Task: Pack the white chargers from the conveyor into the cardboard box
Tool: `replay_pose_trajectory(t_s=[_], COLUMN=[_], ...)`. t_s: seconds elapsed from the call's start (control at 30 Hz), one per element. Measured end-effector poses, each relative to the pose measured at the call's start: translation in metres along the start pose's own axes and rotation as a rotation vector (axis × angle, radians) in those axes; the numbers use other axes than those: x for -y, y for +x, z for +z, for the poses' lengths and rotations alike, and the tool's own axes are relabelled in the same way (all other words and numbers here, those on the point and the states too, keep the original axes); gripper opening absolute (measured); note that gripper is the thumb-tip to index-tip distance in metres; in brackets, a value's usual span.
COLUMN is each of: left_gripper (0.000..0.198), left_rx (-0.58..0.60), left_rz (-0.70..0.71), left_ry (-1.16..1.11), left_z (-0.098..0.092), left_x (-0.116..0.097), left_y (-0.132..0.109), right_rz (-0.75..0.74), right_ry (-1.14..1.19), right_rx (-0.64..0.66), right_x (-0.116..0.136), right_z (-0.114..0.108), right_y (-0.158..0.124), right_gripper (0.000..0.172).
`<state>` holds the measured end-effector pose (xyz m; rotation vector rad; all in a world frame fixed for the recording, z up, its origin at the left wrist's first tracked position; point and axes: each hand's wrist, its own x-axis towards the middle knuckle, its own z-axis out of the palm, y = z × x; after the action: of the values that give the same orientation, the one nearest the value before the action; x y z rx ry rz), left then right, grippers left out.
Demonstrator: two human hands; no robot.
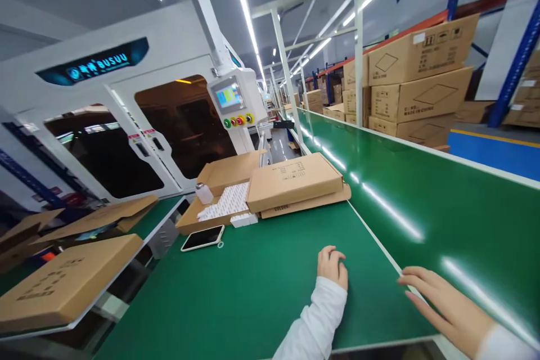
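My left hand (333,266) rests on the green work mat (253,281) with its fingers curled under in a loose fist, nothing visible in it. My right hand (442,304) lies flat with fingers stretched out across the mat's right edge, beside the green conveyor belt (442,202). Ahead of both hands, two flat cardboard boxes (295,180) are stacked at the far end of the mat. Both sleeves are white.
An open cardboard tray with white foam pieces (223,202) and a small white bottle (204,193) sits left of the stack. A phone (202,237) lies face up nearby. More flat boxes (63,287) rest on a left shelf. A white machine (126,101) stands behind; stacked cartons (417,79) are far right.
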<state>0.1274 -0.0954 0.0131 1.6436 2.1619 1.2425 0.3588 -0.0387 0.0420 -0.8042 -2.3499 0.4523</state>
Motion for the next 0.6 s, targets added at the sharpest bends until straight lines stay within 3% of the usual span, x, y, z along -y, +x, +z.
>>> replay_pose_trajectory(t_s=[0.13, 0.2, 0.3, 0.43, 0.6], left_gripper=[0.029, 0.032, 0.031, 0.032, 0.034], left_rx=[-0.084, -0.097, -0.058, -0.031, 0.094], left_rz=[-0.105, -0.111, -0.081, -0.106, -0.29], left_ry=[-0.104, -0.102, -0.081, -0.09, 0.033], left_z=[-0.025, -0.029, -0.024, -0.019, -0.027], left_x=[0.049, 0.058, 0.063, 0.063, 0.044], left_y=[0.012, 0.016, 0.017, 0.019, 0.022], right_rz=[0.066, 0.123, 0.147, 0.087, -0.005], right_ry=[0.024, -0.025, -0.084, -0.139, -0.163], right_rx=[0.247, 0.278, 0.262, 0.233, 0.237], right_x=[0.037, 0.045, 0.049, 0.048, 0.044], right_z=[0.069, 0.099, 0.131, 0.147, 0.145], right_y=[0.074, 0.095, 0.104, 0.096, 0.09], right_gripper=[0.038, 0.039, 0.036, 0.035, 0.036])
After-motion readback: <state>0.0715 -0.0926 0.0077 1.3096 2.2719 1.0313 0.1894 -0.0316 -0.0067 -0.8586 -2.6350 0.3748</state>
